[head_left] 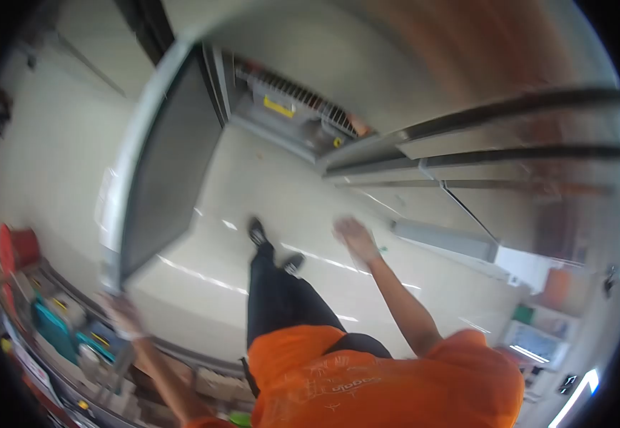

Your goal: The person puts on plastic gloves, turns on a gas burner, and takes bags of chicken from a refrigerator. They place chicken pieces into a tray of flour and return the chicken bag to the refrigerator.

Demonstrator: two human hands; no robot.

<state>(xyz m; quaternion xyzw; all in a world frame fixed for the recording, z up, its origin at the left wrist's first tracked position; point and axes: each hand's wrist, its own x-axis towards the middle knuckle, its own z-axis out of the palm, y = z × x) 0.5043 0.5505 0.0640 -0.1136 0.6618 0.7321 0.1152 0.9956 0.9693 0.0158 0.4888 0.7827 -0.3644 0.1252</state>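
A steel refrigerator door stands swung out on the left, its inner face toward me. My left hand is at the lower corner of this door, seemingly touching its edge; blur hides how the fingers lie. My right hand is held out over the floor with nothing in it, fingers stretched out and smeared by motion. Past the door, the open refrigerator compartment shows a wire shelf and a yellow item. Other contents are too blurred to name.
Steel cabinet fronts with long dark edges fill the upper right. At lower left runs a counter with teal containers and a red container. My feet stand on the pale, shiny floor. Shelved goods appear at lower right.
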